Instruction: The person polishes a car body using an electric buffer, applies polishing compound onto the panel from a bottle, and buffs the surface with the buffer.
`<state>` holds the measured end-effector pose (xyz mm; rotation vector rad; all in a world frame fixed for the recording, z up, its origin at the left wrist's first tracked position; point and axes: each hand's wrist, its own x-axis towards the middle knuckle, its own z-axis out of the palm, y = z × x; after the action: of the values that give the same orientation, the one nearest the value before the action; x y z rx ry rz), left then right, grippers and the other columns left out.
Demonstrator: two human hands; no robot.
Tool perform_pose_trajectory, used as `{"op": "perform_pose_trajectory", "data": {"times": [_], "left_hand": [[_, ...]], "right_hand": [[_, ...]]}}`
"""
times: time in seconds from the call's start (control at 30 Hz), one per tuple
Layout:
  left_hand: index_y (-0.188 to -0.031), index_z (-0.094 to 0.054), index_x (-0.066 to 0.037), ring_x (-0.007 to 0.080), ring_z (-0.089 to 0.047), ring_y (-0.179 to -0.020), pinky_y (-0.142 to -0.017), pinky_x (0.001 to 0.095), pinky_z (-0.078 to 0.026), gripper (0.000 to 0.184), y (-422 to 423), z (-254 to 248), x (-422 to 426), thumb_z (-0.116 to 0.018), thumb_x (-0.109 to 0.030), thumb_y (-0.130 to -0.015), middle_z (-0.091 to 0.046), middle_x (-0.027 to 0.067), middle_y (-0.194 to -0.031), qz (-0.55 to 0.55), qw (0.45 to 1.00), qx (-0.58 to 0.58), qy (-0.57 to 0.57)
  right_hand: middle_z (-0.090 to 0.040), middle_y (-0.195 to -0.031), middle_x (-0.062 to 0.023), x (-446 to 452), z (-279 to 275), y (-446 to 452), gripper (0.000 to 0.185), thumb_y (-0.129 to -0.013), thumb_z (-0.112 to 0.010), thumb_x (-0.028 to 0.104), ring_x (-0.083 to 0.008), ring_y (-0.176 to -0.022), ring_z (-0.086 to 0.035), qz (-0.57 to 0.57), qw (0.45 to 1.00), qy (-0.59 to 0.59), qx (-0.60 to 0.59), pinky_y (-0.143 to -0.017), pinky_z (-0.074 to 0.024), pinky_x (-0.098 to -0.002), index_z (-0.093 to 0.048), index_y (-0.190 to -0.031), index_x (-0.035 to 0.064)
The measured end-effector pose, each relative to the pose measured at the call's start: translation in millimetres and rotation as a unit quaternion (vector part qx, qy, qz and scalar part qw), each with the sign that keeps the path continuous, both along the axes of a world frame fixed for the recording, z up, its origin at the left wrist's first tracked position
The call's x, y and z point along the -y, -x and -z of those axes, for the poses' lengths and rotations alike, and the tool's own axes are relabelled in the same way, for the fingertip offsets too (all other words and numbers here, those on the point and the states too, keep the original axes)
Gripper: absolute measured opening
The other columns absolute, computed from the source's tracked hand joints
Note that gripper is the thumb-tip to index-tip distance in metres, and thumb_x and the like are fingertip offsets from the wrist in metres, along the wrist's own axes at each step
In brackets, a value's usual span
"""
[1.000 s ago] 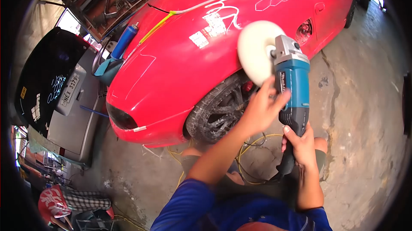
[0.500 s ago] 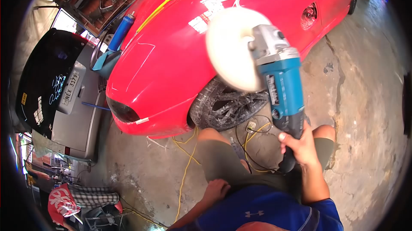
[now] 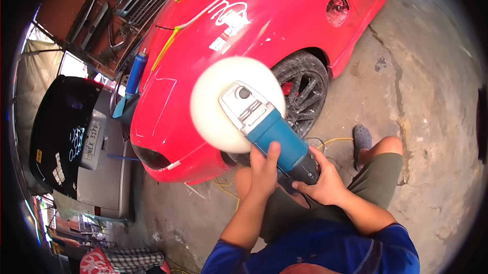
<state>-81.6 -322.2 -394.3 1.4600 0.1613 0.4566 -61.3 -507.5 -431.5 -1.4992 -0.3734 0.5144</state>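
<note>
A teal, black and silver power polisher (image 3: 278,139) lies across both my hands, its round white pad (image 3: 207,106) over the red car's front fender (image 3: 203,55). My right hand (image 3: 325,182) is wrapped round the black handle at the rear. On the body's left side, my left hand (image 3: 263,169) grips near the teal housing, thumb up and fingers partly hidden beneath. Whether the pad touches the paint cannot be told. Just behind the pad is the dusty front wheel (image 3: 303,91).
A blue bottle (image 3: 135,73) stands by the car's front. At left is a silver vehicle (image 3: 109,172) with a black rear window. A yellow cord (image 3: 338,140) runs over the concrete floor (image 3: 366,85). A person's red headwear (image 3: 96,263) shows at lower left.
My left hand left the polisher, rested near my lap, and now holds the tool again. The polisher has swung left and lower over the front fender. My right foot now shows, and the view has shifted.
</note>
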Motion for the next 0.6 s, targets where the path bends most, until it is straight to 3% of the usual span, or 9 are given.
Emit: {"op": "perform_pose_trajectory", "data": {"times": [0.07,0.17,0.27,0.3,0.4,0.43,0.53,0.6], "left_hand": [[-0.143,-0.054,0.004,0.019,-0.067,-0.116,-0.103,0.0357,-0.054,0.057,-23.2,5.9,1.1,-0.076,-0.03,-0.103,-0.068,0.0119,-0.13,0.033,0.998,-0.032,0.033],[-0.139,-0.057,0.003,0.017,-0.069,-0.11,-0.097,0.0342,-0.056,0.057,-69.5,3.5,18.4,-0.082,-0.028,-0.099,-0.071,0.0108,-0.124,0.079,0.995,-0.045,0.051],[-0.132,-0.063,0.001,0.0158,-0.072,-0.098,-0.085,0.0331,-0.06,0.051,-117.6,-0.8,38.3,-0.087,-0.024,-0.094,-0.074,0.009,-0.114,0.123,0.987,-0.055,0.09],[-0.131,-0.064,0.002,0.0168,-0.073,-0.095,-0.083,0.0341,-0.061,0.052,-128.6,-2.1,46.7,-0.086,-0.027,-0.094,-0.074,0.0101,-0.112,0.133,0.986,-0.07,0.077],[-0.126,-0.066,0.002,0.0173,-0.073,-0.086,-0.075,0.0346,-0.062,0.05,-158.0,-6.1,67.9,-0.085,-0.029,-0.093,-0.074,0.0102,-0.104,0.147,0.982,-0.103,0.058],[-0.125,-0.067,0.002,0.017,-0.073,-0.083,-0.072,0.0344,-0.062,0.048,-166.8,-10.2,72.9,-0.085,-0.029,-0.093,-0.074,0.0097,-0.101,0.149,0.981,-0.112,0.056],[-0.126,-0.069,-0.001,0.0152,-0.073,-0.085,-0.076,0.0345,-0.062,0.05,-193.3,-34.1,83.9,-0.089,-0.028,-0.089,-0.075,0.0067,-0.104,0.155,0.98,-0.092,0.084],[-0.122,-0.07,0.001,0.0179,-0.073,-0.079,-0.073,0.0365,-0.062,0.049,-212.1,-59.4,83.3,-0.087,-0.032,-0.09,-0.075,0.0086,-0.099,0.161,0.98,-0.059,0.099]], "right_hand": [[-0.074,-0.121,-0.0182,5.1,0.2,-8.2,0.105,-0.082,-0.09,0.007,-0.0249,-0.108,-0.076,0.021,1.0,0.016,0.008,-0.097,-0.0581,-0.0365,-0.028,-0.167,0.0018],[-0.073,-0.117,-0.0157,-4.4,57.3,-26.2,0.096,-0.084,-0.088,0.005,-0.0251,-0.094,-0.077,0.116,0.981,-0.084,0.128,-0.085,-0.0615,-0.0371,-0.034,-0.163,0.0036],[-0.071,-0.111,-0.0119,17.5,42.4,-41.3,0.08,-0.087,-0.083,-0.002,-0.0216,-0.077,-0.073,0.047,0.983,-0.122,-0.131,-0.067,-0.0604,-0.0344,-0.04,-0.154,0.0019],[-0.07,-0.1,-0.0125,19.0,45.2,-42.5,0.058,-0.09,-0.078,-0.004,-0.0194,-0.067,-0.07,0.053,0.969,-0.193,-0.144,-0.055,-0.0565,-0.0315,-0.047,-0.139,-0.0008],[-0.07,-0.091,-0.0145,36.7,37.6,-54.5,0.043,-0.093,-0.076,0.0,-0.0235,-0.065,-0.072,0.036,0.943,-0.219,-0.246,-0.056,-0.0587,-0.0339,-0.05,-0.127,-0.0018],[-0.07,-0.084,-0.0154,40.2,25.3,-60.2,0.035,-0.095,-0.074,0.004,-0.0259,-0.064,-0.072,0.044,0.948,-0.222,-0.225,-0.055,-0.0593,-0.0355,-0.051,-0.121,-0.0011],[-0.07,-0.084,-0.0149,54.6,-1.3,-84.4,0.038,-0.096,-0.076,0.009,-0.0254,-0.063,-0.072,0.048,0.955,-0.218,-0.194,-0.054,-0.0593,-0.035,-0.052,-0.123,-0.0016],[-0.071,-0.083,-0.0134,57.5,-31.5,-102.8,0.043,-0.098,-0.078,0.018,-0.0246,-0.062,-0.072,0.057,0.969,-0.197,-0.137,-0.052,-0.0581,-0.0333,-0.051,-0.127,0.0015]]}}
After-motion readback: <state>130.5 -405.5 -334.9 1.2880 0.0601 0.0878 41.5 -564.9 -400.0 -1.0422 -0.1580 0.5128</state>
